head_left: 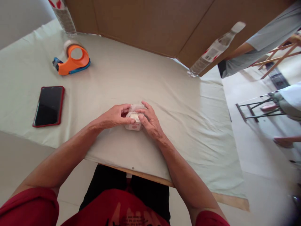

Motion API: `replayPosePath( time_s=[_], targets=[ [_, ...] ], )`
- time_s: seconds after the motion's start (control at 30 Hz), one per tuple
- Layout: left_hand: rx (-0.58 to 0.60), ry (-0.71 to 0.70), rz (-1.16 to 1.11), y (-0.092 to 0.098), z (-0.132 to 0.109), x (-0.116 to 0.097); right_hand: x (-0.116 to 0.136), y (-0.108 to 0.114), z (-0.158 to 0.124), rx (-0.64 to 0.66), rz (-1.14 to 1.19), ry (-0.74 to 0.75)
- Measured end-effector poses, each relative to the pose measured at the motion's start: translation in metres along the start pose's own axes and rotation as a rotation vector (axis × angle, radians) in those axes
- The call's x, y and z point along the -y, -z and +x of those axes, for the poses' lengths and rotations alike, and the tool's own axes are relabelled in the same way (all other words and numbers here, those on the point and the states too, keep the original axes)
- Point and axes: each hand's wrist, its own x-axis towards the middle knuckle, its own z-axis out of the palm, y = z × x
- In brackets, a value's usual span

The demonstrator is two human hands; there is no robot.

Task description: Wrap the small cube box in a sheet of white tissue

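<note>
A small whitish box [134, 126] with pinkish print rests on the cloth-covered table in front of me. Its top looks open, with pale, filmy material [134, 116] at the opening. My left hand [117, 116] grips the box from the left, thumb along the near top edge and fingers behind it. From the right, my right hand [150, 121] curls round the box, its thumb at the near top edge and its fingers reaching over the top. What fills the box is partly hidden by my fingers.
Left on the pale cloth [183, 135] lie a phone [48, 106] in a red case and an orange tape dispenser [74, 60]. A cardboard panel [141, 25] stands behind, with clear plastic bottles [211, 51] at its ends. Another person's arm [241, 51] shows at right.
</note>
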Motion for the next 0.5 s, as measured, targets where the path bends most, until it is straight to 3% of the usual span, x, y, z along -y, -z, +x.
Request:
replayPosePath(
  time_s=[0.23, 0.4, 0.5],
  targets=[
    [0.016, -0.014, -0.061, -0.001, 0.001, 0.002, 0.01, 0.0, 0.003, 0.079, 0.107, 0.024],
    [-0.014, 0.006, -0.076, -0.001, 0.002, 0.003, 0.003, -0.004, -0.002, -0.126, 0.25, -0.043],
    [-0.03, 0.013, -0.069, -0.001, 0.003, 0.003, -0.002, -0.002, -0.003, -0.104, 0.39, -0.12]
  ],
)
